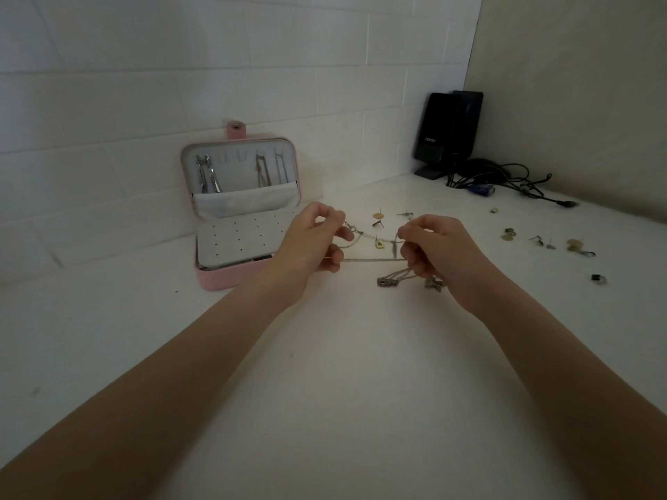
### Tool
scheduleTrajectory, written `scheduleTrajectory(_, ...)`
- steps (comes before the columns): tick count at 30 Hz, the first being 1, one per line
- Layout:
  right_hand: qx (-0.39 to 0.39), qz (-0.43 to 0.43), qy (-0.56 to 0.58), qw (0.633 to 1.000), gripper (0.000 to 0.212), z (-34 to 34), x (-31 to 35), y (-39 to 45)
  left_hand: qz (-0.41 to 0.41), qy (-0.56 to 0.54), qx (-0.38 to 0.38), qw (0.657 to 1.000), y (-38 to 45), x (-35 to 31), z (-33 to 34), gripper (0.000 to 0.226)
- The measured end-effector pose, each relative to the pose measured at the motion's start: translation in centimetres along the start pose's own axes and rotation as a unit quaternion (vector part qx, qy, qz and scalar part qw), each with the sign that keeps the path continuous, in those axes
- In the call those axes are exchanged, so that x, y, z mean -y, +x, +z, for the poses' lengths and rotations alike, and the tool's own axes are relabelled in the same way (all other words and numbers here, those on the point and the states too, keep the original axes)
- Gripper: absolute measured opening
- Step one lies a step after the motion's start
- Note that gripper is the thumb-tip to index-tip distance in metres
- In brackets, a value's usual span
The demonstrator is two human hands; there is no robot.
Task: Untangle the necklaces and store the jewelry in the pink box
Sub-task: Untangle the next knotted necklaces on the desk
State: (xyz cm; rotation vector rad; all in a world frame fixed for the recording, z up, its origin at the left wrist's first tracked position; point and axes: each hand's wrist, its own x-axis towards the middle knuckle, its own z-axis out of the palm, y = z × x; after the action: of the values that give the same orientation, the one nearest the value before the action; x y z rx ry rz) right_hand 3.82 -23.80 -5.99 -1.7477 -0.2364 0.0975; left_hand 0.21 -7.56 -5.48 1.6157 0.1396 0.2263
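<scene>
Two hands: both are raised just above the white desk [325, 391], stretching the chains [371, 259] between them.
Left hand [310, 243]: fingers curled, thumb and forefinger pinching one end of the thin chains, beside the box's right edge.
Right hand [436, 247]: fingers curled round the other end, with a loose bunch hanging below it.
Chains: fine, silver-toned strands; one is drawn nearly straight between the hands, another sags above it with a small yellowish pendant [379, 243] dangling. Below the right hand two darker pendants [388, 282] hang near the desk; whether they touch it I cannot tell.
Box [231, 276]: pink, open, against the tiled wall, left of the hands. Its upright lid has a pale lining with hooks and a pocket; several necklaces [207, 173] hang there already. The flat base carries a white pad dotted with small holes.
Earrings [379, 215]: small studs and rings lie scattered on the desk beyond and to the right of the hands.
Speaker [447, 128]: black, in the far corner, with tangled cables [505, 178] beside it.
</scene>
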Motion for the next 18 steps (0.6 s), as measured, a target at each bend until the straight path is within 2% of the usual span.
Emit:
scheduleTrajectory(4,-0.015,0.034,0.085,0.996,0.006,-0.4,0.1,0.0,-0.059,-0.158,-0.040,0.985,0.4,-0.4,-0.4,0.016)
scheduleTrajectory(6,-0.015,0.038,0.106,0.994,0.004,-0.6,0.2,0.0,-0.074,-0.198,-0.056,0.976,0.7,-0.5,-0.6,0.015)
scheduleTrajectory(9,-0.026,0.034,0.100,0.994,0.010,-0.5,0.1,-0.1,-0.042,-0.243,-0.098,0.964,0.8,-0.8,-0.8,0.013)
scheduleTrajectory(11,-0.028,0.022,0.080,0.996,0.013,-0.5,0.1,-0.1,0.009,-0.223,-0.112,0.968,0.7,-1.0,-0.9,0.014)
scheduleTrajectory(18,0.038,-0.031,-0.012,0.999,0.016,0.0,0.0,0.0,0.126,-0.096,-0.065,0.985,0.7,-1.8,-1.0,0.015)
